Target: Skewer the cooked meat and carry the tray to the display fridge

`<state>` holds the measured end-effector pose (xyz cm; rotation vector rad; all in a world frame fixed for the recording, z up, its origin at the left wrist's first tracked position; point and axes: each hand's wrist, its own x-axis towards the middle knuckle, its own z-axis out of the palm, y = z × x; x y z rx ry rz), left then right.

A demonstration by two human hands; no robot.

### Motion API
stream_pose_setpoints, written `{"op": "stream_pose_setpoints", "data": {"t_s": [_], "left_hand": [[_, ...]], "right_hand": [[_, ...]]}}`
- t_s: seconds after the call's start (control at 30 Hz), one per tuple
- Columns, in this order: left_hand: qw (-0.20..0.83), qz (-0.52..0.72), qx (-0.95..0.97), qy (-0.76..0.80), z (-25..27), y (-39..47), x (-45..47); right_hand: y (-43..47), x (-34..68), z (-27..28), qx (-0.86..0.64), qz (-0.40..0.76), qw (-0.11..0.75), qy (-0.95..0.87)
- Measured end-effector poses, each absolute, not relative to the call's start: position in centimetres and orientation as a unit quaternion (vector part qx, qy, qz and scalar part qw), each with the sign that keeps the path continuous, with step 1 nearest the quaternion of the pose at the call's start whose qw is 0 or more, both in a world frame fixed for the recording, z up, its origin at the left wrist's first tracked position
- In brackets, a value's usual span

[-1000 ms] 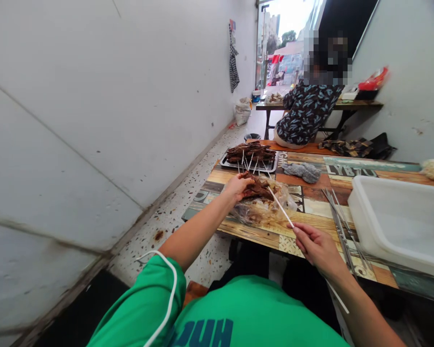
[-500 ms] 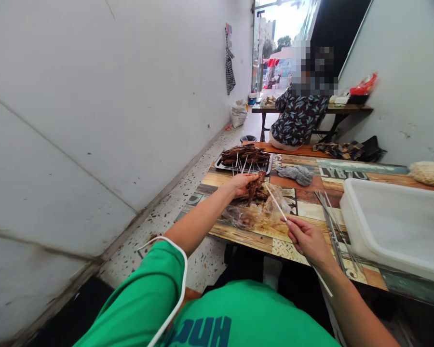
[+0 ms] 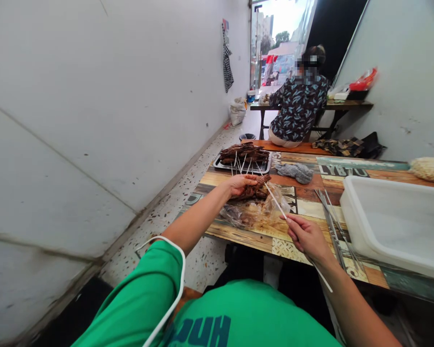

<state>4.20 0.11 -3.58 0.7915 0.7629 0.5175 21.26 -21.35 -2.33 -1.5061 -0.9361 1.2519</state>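
My left hand point(image 3: 241, 185) is closed on a dark brown piece of meat point(image 3: 263, 180), held over more brown pieces on a clear plastic bag point(image 3: 235, 215). In my right hand point(image 3: 304, 233) is a long, thin, pale skewer point(image 3: 276, 200), pinched between thumb and fingers. Its tip reaches the meat at my left hand; whether it has gone in I cannot tell. The other end passes under my right wrist. Just beyond my left hand stands a metal tray point(image 3: 217, 166) piled with dark brown meat point(image 3: 244, 153), with several skewer ends sticking out toward me.
Several metal skewers point(image 3: 331, 226) lie right of my right hand, beside a white plastic tub point(image 3: 361, 231). A grey cloth point(image 3: 294, 172) rests past the bag. Someone in a patterned shirt point(image 3: 300, 106) sits on the bench ahead, back toward me. A wall point(image 3: 94, 120) runs along the left.
My left hand has turned the meat from hanging down to lying more level, near the skewer's tip. My right hand has barely moved. The seated person has straightened a little.
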Motion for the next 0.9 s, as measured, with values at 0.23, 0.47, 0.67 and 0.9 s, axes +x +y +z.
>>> {"op": "stream_pose_setpoints", "data": {"t_s": [0.23,0.47,0.67,0.9], "left_hand": [[0.841,0.208,0.388,0.314,-3.2,-0.1,3.9],[0.847,0.185,0.387,0.314,-2.5,-0.1,3.9],[0.846,0.174,0.39,0.318,-2.7,0.5,3.8],[0.853,0.166,0.398,0.294,-4.3,1.8,3.6]], "right_hand": [[-21.7,21.6,-2.4,-0.617,0.515,0.461,-0.376],[-22.1,21.8,-2.2,-0.616,0.528,0.455,-0.367],[-22.4,21.8,-2.0,-0.623,0.526,0.449,-0.366],[-22.5,22.0,-2.0,-0.632,0.525,0.438,-0.366]]}}
